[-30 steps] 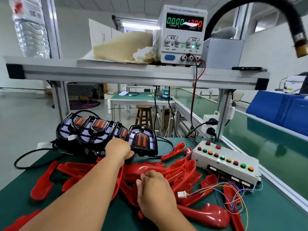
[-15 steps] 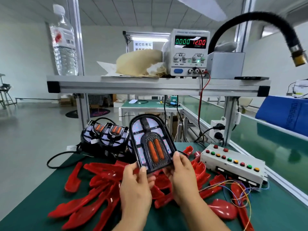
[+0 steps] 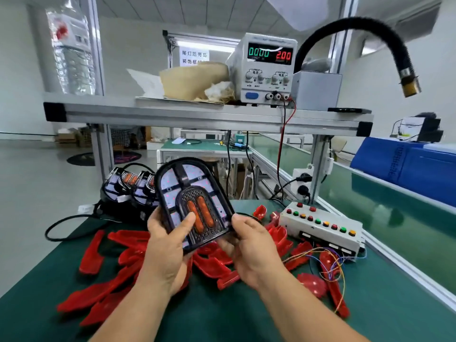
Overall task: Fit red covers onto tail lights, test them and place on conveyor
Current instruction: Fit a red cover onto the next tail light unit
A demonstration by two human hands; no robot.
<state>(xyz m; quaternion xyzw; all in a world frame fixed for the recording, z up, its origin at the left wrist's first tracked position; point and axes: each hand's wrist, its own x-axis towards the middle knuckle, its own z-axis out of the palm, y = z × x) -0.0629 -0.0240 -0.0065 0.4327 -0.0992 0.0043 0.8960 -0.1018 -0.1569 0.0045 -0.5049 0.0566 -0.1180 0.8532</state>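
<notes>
Head view showed both hands raised above the bench (image 3: 222,317), sharing one tail light (image 3: 187,183) between them. The left hand (image 3: 167,250) gripped its lower left edge, thumb laid across the face beside the two orange strips. The right hand (image 3: 251,250) pinched the lower right edge, thumb on the rim. Each hand was thus clamped on the same unit, and neither held a cover. The light was tipped upright with its face toward the camera, probably so the face and rim could be checked before a cover went on. Holding it by the bottom edge left the arched top and most of the rim free for that. No red cover sat on it, so the fitting step looked not yet begun.

The red covers (image 3: 116,290) lay in a loose heap on the bench directly beneath the hands, within easy reach for a pick. More tail lights (image 3: 128,183) stood stacked at the far left, black cables trailing from them. A button box (image 3: 320,225) with coloured wires (image 3: 328,257) sat to the right, presumably for testing. The conveyor (image 3: 399,218) ran just beyond it, where finished units would likely go. On the shelf above, the power supply (image 3: 269,70) had its display lit.
</notes>
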